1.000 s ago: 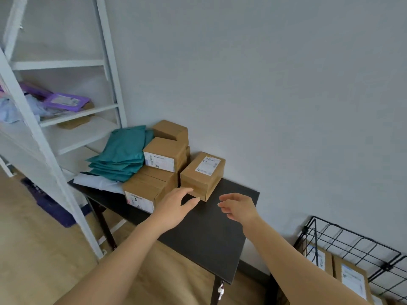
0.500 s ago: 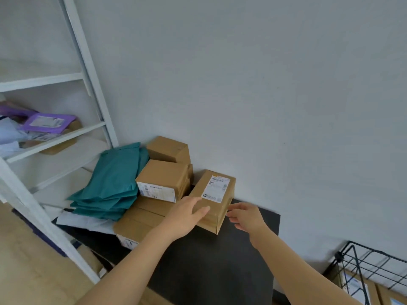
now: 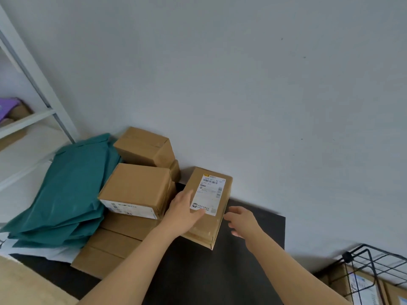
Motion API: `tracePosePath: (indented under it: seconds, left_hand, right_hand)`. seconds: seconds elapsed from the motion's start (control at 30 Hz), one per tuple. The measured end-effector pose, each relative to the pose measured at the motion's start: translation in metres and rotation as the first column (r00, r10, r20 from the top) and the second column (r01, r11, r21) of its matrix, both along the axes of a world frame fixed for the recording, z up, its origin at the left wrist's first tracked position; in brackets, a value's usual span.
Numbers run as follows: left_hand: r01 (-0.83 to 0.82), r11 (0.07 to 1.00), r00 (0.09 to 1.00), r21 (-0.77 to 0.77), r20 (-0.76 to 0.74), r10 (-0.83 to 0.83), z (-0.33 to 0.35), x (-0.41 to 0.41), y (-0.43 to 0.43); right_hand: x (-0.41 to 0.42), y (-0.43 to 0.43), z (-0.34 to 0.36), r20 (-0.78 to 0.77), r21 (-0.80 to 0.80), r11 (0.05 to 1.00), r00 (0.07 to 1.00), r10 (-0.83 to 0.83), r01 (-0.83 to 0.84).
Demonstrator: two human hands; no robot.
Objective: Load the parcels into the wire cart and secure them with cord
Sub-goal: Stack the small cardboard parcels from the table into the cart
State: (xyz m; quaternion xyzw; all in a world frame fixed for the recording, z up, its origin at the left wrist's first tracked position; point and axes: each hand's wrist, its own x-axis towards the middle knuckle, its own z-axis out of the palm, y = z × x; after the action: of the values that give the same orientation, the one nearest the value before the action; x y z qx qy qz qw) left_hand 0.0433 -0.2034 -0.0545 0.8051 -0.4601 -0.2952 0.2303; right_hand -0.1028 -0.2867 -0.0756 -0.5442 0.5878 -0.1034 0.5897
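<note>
A brown parcel with a white shipping label [image 3: 212,194] lies on the black table [image 3: 253,249], close to the wall. My left hand [image 3: 182,214] lies against its left side with straight fingers, the thumb resting on the label. My right hand [image 3: 242,219] is open beside the parcel's right edge, fingertips at or just off the cardboard. The black wire cart [image 3: 370,258] shows at the bottom right, with labelled parcels [image 3: 363,289] inside it. No cord is in view.
A stack of brown boxes [image 3: 136,186] stands just left of the labelled parcel, with another box [image 3: 143,146] behind. Teal mailer bags [image 3: 72,186] are piled further left. A white shelf unit [image 3: 26,122] stands at the far left. The grey wall is right behind the table.
Both hands have reached forward to the labelled parcel: the left now lies on its left side, the right has come up to its right edge. The view has moved closer.
</note>
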Motion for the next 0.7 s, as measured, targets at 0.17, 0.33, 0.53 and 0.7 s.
tracePosePath:
  seconds: [0.17,0.33,0.53,0.7]
  left_hand:
    - [-0.072,0.995,0.997,0.067,-0.018,0.073,-0.016,0.01,-0.023]
    - [-0.137,0.987,0.988,0.084,-0.062,0.142,-0.021,0.012,-0.031]
    - [-0.197,0.976,0.968,0.097,-0.141,0.21,-0.006,0.005,-0.03]
    - [-0.188,0.981,0.959,0.055,-0.205,0.196,0.007,-0.011,-0.019]
  right_hand:
    - [0.008,-0.011,-0.007,-0.003,0.084,0.996,0.999,0.043,-0.042]
    - [0.013,-0.013,-0.014,0.047,0.166,0.981,0.994,0.097,-0.104]
    - [0.012,-0.01,-0.02,0.107,0.215,0.975,0.994,0.029,-0.052]
    - [-0.002,0.001,-0.008,0.139,0.209,0.978,0.99,-0.024,-0.006]
